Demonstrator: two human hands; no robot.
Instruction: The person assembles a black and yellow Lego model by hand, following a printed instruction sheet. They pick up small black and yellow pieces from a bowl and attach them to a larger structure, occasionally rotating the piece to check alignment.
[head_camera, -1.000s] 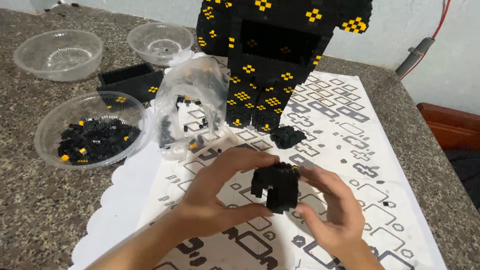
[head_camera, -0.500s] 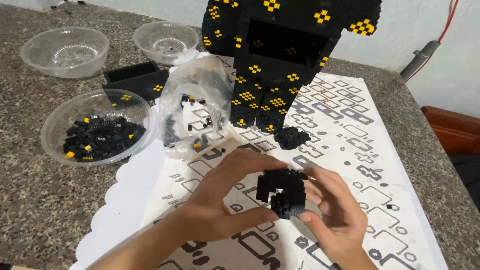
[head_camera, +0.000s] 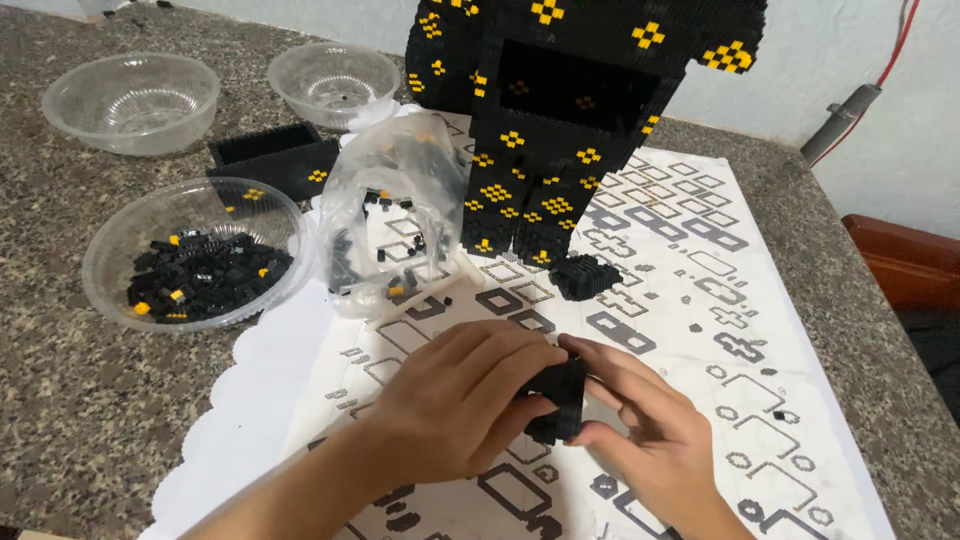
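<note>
Small black brick block (head_camera: 557, 398) held low over the printed instruction sheet (head_camera: 700, 300), pinched from both sides near the sheet's front edge. Left hand (head_camera: 465, 400) curled over its left face, fingers closed around it, thumb tucked beneath. Right hand (head_camera: 655, 440) closed on its right face, fingers laid along the top and thumb pressed against the lower corner. Only a narrow strip of the block visible between the two grips, so no telling whether a fresh brick sits on it.

Judged from the grip: a pressing or seating step on a sub-assembly, not yet joined to anything larger. Next move likely calling for firm, even squeeze from both sides, then a turn of the block to check the studs.

Just beyond, a second small black brick cluster (head_camera: 585, 277) lying on the sheet, beside the foot of the tall black brick figure with yellow checks (head_camera: 570, 130). To the left of that figure, a crumpled clear plastic bag of loose bricks (head_camera: 390, 230). Further left on the speckled stone counter (head_camera: 60, 400), a clear bowl of black and yellow bricks (head_camera: 200, 250), a low black brick tray (head_camera: 275, 160), and two clear bowls (head_camera: 130, 100) with little or nothing in them behind.
</note>
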